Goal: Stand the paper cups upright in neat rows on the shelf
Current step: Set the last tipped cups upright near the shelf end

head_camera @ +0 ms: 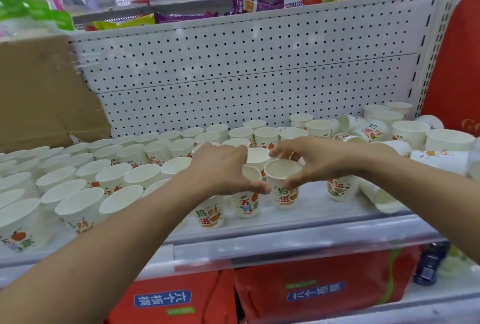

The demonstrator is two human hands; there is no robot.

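Several white paper cups with red and green print stand upright in rows (111, 175) on the left half of the white shelf (324, 209). My left hand (223, 170) reaches over the front cups, its thumb and fingers around the rim of one upright cup (246, 204). My right hand (311, 160) holds the neighbouring upright cup (284, 193) by its rim, thumb in front and fingers behind. At the right, more cups (368, 131) lie jumbled, some toppled. One cup lies on its side (384, 199) near the front edge.
A perforated white back panel (246, 63) rises behind the shelf. A cardboard box (39, 89) stands at the back left. Red bags (324, 284) fill the shelf below, and a dark bottle (428, 264) stands at the lower right.
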